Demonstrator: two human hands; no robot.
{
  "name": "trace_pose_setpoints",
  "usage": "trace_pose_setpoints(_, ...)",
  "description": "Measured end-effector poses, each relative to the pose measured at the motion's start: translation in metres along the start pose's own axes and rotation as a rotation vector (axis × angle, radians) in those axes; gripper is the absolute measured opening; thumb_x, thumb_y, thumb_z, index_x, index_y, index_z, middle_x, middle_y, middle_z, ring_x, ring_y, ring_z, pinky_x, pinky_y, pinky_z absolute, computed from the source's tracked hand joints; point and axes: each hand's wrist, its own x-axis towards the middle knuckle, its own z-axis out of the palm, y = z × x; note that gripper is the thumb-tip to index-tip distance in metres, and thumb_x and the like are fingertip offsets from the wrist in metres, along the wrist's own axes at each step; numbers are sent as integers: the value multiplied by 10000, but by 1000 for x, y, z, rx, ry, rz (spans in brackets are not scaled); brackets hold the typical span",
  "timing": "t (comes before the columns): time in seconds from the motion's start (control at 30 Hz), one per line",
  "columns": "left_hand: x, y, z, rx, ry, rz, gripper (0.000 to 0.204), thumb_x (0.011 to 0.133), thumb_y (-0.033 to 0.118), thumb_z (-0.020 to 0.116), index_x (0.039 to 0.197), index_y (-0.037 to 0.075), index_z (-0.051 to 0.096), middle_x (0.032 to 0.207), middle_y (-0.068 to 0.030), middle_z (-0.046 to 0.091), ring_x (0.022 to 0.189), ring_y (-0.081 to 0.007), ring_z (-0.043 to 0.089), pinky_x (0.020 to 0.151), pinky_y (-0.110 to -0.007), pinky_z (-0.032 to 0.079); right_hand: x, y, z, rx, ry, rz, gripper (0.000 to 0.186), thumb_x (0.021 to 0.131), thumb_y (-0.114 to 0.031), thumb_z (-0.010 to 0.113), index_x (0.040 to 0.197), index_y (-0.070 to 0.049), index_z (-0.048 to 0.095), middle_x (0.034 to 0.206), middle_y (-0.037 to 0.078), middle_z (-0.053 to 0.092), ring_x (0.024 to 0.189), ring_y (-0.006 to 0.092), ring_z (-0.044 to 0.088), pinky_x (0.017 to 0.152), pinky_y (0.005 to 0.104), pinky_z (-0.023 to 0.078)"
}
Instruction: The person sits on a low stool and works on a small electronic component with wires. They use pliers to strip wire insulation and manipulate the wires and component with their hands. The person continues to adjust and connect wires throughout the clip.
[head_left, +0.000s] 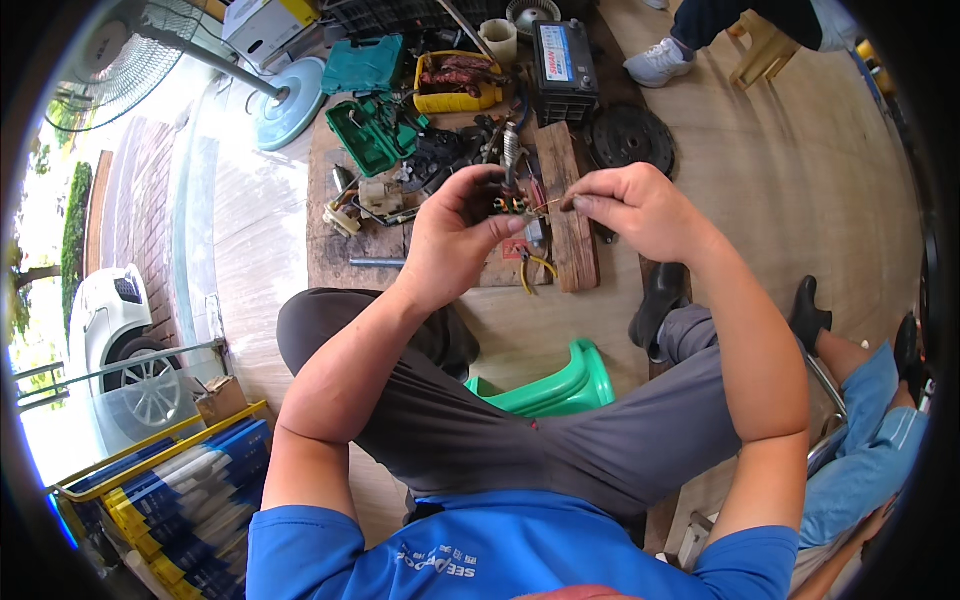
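Past the left hand (462,228), a green case (352,148) and black parts (440,152) blocked the way. A thick wood block (573,258) lay under the tips of the right hand (645,208), with a big battery (568,80) behind it. Off to the right, the floor (800,190) left room to pass.

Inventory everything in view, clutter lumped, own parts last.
Thin wire: one, coppery, centre
Wired part: one, mostly dark, centre
Wooden block: one, brown, right of centre
Pliers: one, yellow handles, left of block
Disc: one, black, right of block
Battery: one, black, top centre
Tub: one, yellow, left of battery
Cases: two, green and teal, left of tub
Loose parts: uncountable, mixed, left of block
Fan: one, pale blue base, upper left
Car: one, white, outside left
Rack: one, yellow, lower left
Wooden stool: one, tan, upper right
Low stool: one, green, lower centre
Other people: at least two, blue or dark clothing, right
Shirt: one, blue, bottom
Trousers: one pair, grey, below
Left grip: one, bare, on wired part
Right grip: one, bare, pinching wire
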Motion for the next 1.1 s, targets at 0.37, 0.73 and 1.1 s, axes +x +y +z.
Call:
trace_pose_setpoints(0.37, 20, -1, -18, -258, 366, -93, 321, 963, 35, 634, 1250, -11, 498, 1152, -136, 662, 1038, -241, 688, 899, -365, 588, -28, -27, -21, -472, 228, -295, 700, 857, -85, 698, 1505, -144, 439, 1380, 151, 582, 1251, 283, 564, 1003, 348, 451)
trace_pose_setpoints(0.73, 18, -12, -3, -206, 236, -47, 333, 945, -21, 622, 1256, 7, 505, 1139, -119, 670, 1077, -258, 677, 978, -385, 545, -33, -41, -7, -459, -74, -243, 353, 870, -130, 679, 1200, -9, 653, 1008, 159, 680, 981, 326, 651, 869, 384, 534)
trace_pose_setpoints(1.1, 4, -24, 19, -76, 37, 23, 429, 899, -90, 654, 1288, -1, 496, 1176, -90, 663, 1086, -165, 642, 953, -314, 528, -25, 2, 34, -645, 253, -341, 769, 847, -302, 759, 1427, 74, 421, 1365, 253, 523, 1313, 392, 478, 1134, 463, 363)
